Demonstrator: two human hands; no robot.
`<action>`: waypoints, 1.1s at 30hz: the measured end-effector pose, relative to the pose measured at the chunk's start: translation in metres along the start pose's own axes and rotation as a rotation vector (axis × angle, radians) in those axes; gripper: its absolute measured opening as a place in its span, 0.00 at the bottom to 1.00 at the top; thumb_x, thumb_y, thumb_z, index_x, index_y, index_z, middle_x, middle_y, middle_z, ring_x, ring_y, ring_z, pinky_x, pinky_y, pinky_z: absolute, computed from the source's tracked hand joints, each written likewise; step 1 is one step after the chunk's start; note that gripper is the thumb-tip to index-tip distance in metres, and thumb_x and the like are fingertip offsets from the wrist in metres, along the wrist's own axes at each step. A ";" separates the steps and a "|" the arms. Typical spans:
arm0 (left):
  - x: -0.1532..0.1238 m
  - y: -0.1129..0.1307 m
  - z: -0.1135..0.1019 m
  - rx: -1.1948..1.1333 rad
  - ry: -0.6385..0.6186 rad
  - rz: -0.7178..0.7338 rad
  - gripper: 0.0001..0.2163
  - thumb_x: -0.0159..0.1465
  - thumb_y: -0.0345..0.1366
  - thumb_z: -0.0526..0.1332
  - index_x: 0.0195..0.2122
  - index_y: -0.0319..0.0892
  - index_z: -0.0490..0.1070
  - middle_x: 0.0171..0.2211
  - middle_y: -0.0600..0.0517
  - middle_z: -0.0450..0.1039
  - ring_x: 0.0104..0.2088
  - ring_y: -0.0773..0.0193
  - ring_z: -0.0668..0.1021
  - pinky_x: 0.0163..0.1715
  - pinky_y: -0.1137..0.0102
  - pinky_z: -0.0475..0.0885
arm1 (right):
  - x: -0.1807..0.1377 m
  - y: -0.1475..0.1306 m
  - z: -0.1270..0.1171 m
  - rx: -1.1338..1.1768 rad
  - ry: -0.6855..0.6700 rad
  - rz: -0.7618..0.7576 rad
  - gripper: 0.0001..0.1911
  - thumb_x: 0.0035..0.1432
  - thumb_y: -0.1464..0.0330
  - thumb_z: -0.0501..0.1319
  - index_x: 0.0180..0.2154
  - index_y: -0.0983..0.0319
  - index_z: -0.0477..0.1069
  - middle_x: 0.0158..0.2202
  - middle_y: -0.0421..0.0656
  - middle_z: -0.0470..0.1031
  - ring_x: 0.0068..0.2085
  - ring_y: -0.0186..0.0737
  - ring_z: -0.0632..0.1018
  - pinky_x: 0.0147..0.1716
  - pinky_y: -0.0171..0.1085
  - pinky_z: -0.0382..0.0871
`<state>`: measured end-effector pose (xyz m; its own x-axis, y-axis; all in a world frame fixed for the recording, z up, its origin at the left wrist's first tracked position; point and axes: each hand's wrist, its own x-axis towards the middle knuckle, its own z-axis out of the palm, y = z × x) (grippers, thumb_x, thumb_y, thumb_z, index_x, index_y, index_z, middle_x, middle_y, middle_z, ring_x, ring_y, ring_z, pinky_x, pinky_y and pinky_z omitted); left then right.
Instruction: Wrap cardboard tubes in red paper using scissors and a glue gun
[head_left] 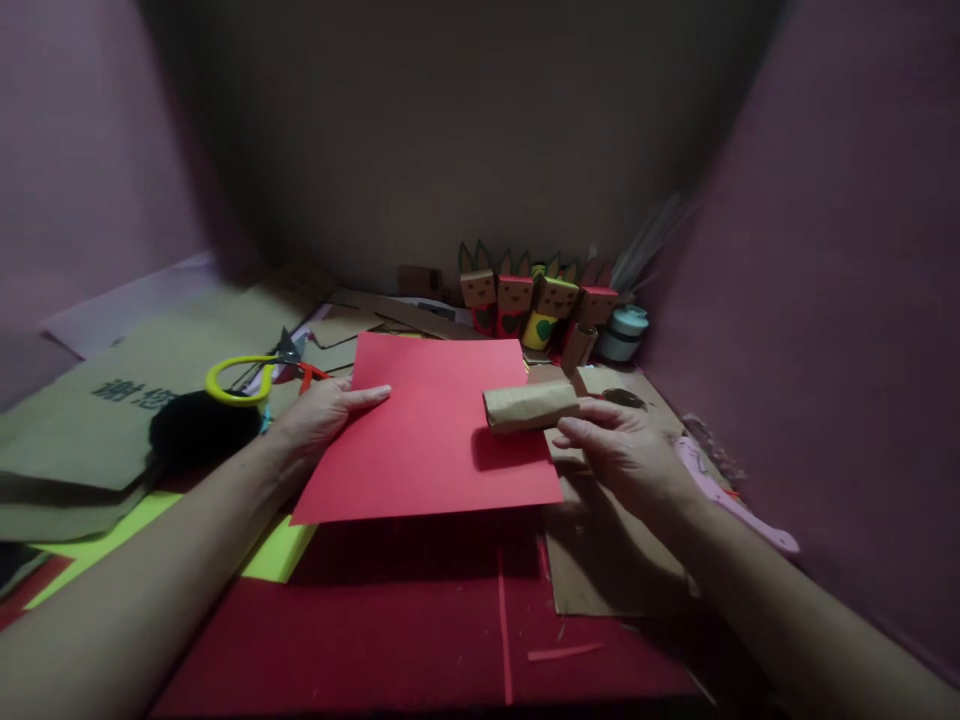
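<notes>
A sheet of red paper (427,430) is raised above the table, its left edge pinched by my left hand (322,415), thumb on top and the other fingers hidden beneath. My right hand (622,445) grips the right end of a brown cardboard tube (529,405). The tube lies sideways over the right part of the sheet and casts a shadow on it; whether it touches the paper I cannot tell. Its open end faces left.
Yellow-handled scissors (238,380) rest on a black object (202,430) at left, near brown paper bags (82,420). Several tube figures with pointed ears (551,300) stand at the back beside a pale blue jar (624,332). Cardboard (615,560) and red scraps (564,653) lie on the red table (390,650).
</notes>
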<state>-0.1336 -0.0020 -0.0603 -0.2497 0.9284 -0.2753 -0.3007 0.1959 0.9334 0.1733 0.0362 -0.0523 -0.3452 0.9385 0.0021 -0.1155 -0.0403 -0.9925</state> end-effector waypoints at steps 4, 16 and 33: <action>-0.001 0.000 0.004 -0.019 0.023 0.017 0.07 0.54 0.28 0.69 0.35 0.35 0.77 0.19 0.47 0.79 0.16 0.58 0.79 0.14 0.70 0.75 | -0.001 0.013 0.000 0.159 -0.062 0.129 0.11 0.45 0.64 0.74 0.31 0.60 0.77 0.27 0.40 0.76 0.28 0.36 0.77 0.33 0.38 0.72; -0.006 0.003 0.011 -0.003 0.080 0.059 0.10 0.55 0.26 0.69 0.38 0.35 0.75 0.20 0.50 0.79 0.17 0.62 0.79 0.16 0.73 0.76 | -0.009 0.021 0.015 0.249 -0.091 0.159 0.11 0.41 0.68 0.75 0.25 0.62 0.75 0.25 0.38 0.74 0.27 0.33 0.75 0.31 0.34 0.70; -0.015 0.000 0.013 -0.062 0.036 0.121 0.16 0.54 0.34 0.70 0.43 0.33 0.77 0.28 0.42 0.82 0.23 0.56 0.82 0.27 0.68 0.79 | -0.017 0.032 0.009 0.216 -0.135 0.099 0.04 0.54 0.69 0.69 0.34 0.57 0.80 0.34 0.42 0.81 0.34 0.39 0.80 0.39 0.39 0.72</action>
<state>-0.1181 -0.0122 -0.0528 -0.3202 0.9318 -0.1710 -0.3227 0.0624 0.9444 0.1670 0.0156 -0.0829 -0.4842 0.8727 -0.0625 -0.2662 -0.2149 -0.9397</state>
